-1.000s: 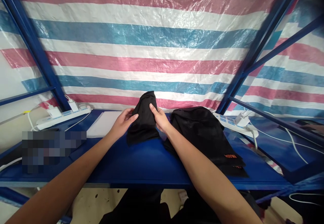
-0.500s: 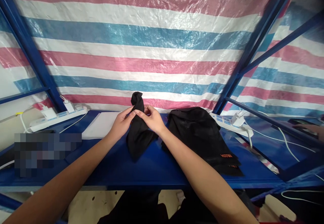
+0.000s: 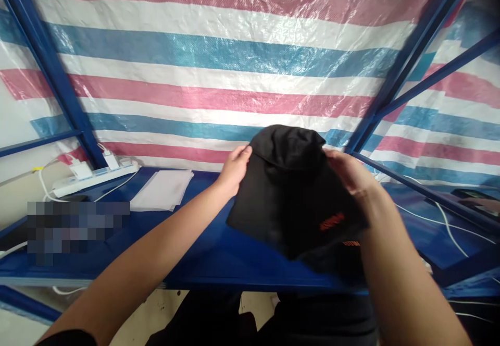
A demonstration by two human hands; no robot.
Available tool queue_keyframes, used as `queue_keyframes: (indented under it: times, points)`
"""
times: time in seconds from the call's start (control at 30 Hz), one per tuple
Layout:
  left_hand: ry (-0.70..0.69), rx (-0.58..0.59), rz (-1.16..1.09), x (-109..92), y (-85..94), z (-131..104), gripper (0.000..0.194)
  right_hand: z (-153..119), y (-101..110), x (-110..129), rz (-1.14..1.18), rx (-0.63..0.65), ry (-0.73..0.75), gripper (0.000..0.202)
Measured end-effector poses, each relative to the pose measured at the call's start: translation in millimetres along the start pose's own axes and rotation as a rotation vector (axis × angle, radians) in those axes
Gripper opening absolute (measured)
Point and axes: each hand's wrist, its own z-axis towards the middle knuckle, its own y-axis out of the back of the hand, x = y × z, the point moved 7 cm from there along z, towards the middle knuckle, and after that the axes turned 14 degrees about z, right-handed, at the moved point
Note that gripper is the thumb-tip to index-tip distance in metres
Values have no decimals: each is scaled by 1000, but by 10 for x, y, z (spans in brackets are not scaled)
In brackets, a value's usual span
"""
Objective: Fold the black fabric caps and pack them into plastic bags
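A black cloth item (image 3: 289, 195) with orange lettering hangs spread above the blue table, its upper part bunched and creased. My left hand (image 3: 236, 168) pinches its upper left edge between thumb and fingers. At the upper right edge, my right hand (image 3: 347, 171) has hold of the same cloth, its fingers partly hidden behind it and slightly blurred. Below and behind its lower right corner lies more black cloth (image 3: 336, 262), with a second line of orange lettering; most of it is covered.
White paper sheets (image 3: 162, 189) lie on the blue table (image 3: 195, 252) to the left. Behind them is a white power strip (image 3: 97, 176) with plugs and cables. Blue metal posts (image 3: 58, 75) flank a striped plastic sheet (image 3: 219, 85). A person's hand (image 3: 488, 204) shows at far right.
Both hands have moved right and farther apart. Earlier they held a narrow, bunched black cloth at the middle; now they hold a wide, spread one with lettering, over where the black pile lay.
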Motion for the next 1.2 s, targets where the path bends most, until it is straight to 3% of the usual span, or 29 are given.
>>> queue_keyframes:
  times: [0.07, 0.1, 0.2, 0.27, 0.33, 0.4, 0.47, 0.53, 0.67, 0.83, 0.93, 1.0, 1.13, 1.2]
  points:
    - [103, 156, 124, 290, -276, 100, 47, 34, 109, -527, 390, 141, -191, 56]
    - [130, 223, 227, 425, -365, 126, 50, 51, 196, -794, 502, 103, -280, 50]
    - [139, 240, 449, 698, -347, 132, 55, 88, 478, -1446, 500, -141, -443, 44]
    - [84, 237, 541, 745, -256, 46, 55, 145, 518, -1598, 453, -118, -437, 46]
    - [-42, 286, 660, 684, -219, -123, 55, 238, 481, -1523, 333, -24, -358, 48]
    - [-235, 367, 774, 540, -266, -368, 59, 360, 363, -1270, 144, 81, -226, 48]
    - [-430, 469, 842, 389, -374, -652, 64, 499, 125, -928, -28, 206, -96, 47]
    - [-534, 590, 884, 326, -494, -903, 70, 638, -211, -619, -170, 328, -48, 49]
    - [-466, 753, 931, 467, -622, -1150, 80, 825, -1002, -143, -429, 422, 12, 50]
    - [-471, 786, 920, 513, -552, -1223, 81, 639, -1813, -98, -516, 289, -15, 43]
    - [-489, 769, 885, 394, -329, -1133, 66, 479, -1980, -163, -520, 194, 129, 46]
    - [-468, 609, 950, 331, -11, -934, 57, 438, -1968, -251, -481, 191, 146, 46]
    - [-324, 168, 1311, 423, 956, -467, 49, 444, -1865, -305, -434, 185, 164, 44]
    - [-180, 41, 1493, 584, 1456, -309, 46, 436, -1854, -288, -429, 184, 178, 42]
